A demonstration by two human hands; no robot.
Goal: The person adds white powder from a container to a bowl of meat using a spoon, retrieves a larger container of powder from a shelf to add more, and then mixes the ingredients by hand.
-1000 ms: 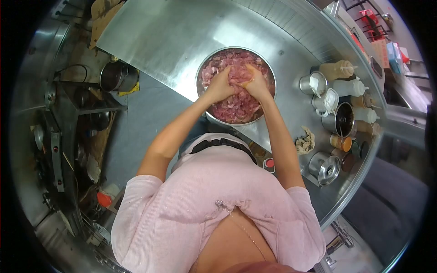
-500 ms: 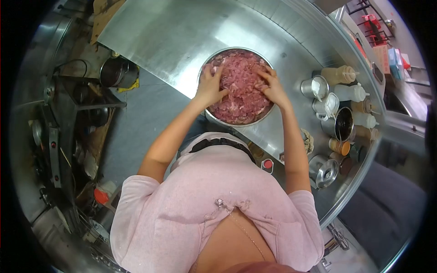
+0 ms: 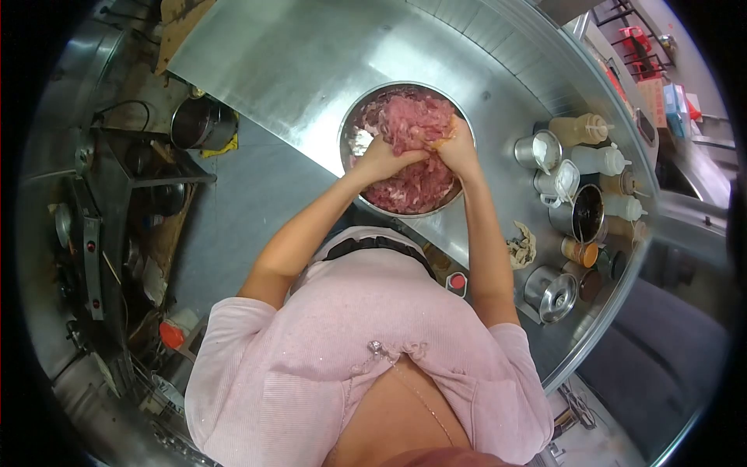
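Observation:
A round metal bowl (image 3: 345, 149) full of raw sliced meat (image 3: 412, 117) stands on the steel counter in front of me. Both of my hands are inside it, gripping a heaped clump of the pink meat between them. My left hand (image 3: 383, 161) curls round the clump's near left side, thumb pointing right, its fingers partly buried. On the right side my right hand (image 3: 457, 146) presses into the same clump, fingertips hidden in the meat. White powder or paste (image 3: 361, 142) shows at the bowl's left inner side, and a yellowish patch (image 3: 445, 144) lies beside my right hand.
Along the counter's right edge stand squeeze bottles (image 3: 603, 159), a pot of dark sauce (image 3: 587, 214), a white-filled metal cup (image 3: 538, 149), a lidded metal pot (image 3: 554, 294) and a crumpled cloth (image 3: 521, 246). A dark pot (image 3: 204, 124) sits at left beyond the counter edge (image 3: 257, 124).
My hands have come closer together and gathered the meat into a clump. White material at the bowl's left side and a yellowish patch have come into sight.

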